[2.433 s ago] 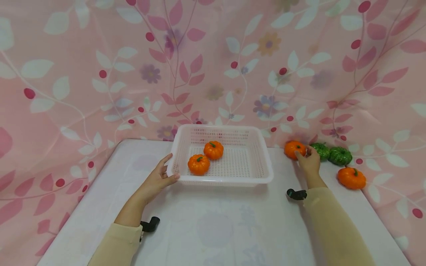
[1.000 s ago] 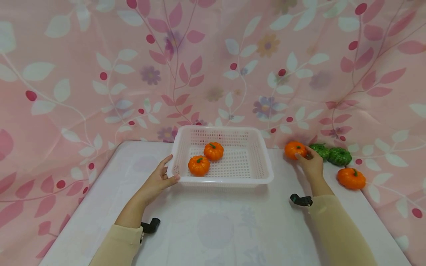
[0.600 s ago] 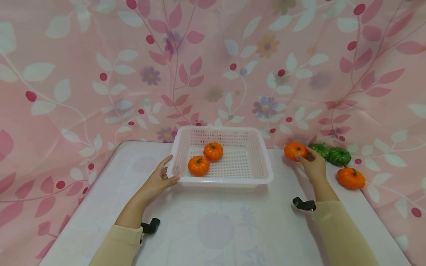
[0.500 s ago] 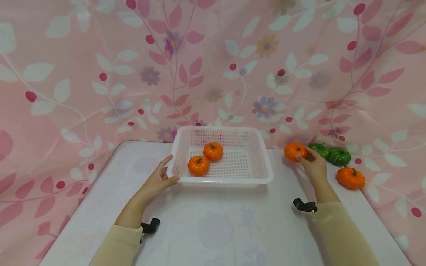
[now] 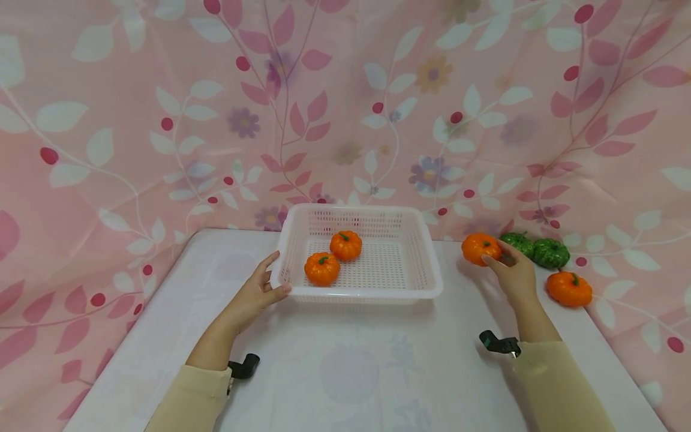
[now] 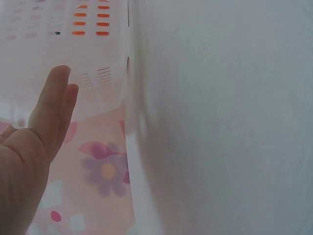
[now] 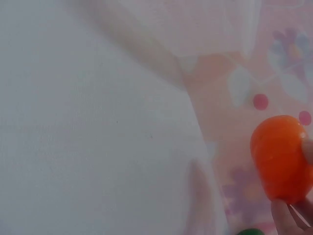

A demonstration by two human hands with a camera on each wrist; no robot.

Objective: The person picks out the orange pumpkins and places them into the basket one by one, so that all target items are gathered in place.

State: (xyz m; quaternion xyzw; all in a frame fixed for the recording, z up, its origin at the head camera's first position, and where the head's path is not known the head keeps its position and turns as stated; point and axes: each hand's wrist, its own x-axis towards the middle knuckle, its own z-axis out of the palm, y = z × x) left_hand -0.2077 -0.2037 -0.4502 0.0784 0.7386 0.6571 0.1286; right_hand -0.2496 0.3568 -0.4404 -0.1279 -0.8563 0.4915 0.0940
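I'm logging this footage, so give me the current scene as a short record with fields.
Left hand: touching the white basket
Right hand: holding an orange pumpkin
In basket: near pumpkin, far pumpkin, both orange
Right of right hand: right green pumpkin, loose orange pumpkin
Surface: white table
Backdrop: pink floral cloth

No text can be read; the faint character-like marks [image 5: 402, 348] on the white tablecloth [image 5: 291, 384] are illegible.

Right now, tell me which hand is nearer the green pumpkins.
Right. The right hand, holding an orange pumpkin, is close by the green pumpkins; the left hand is far to their left, at the white basket.
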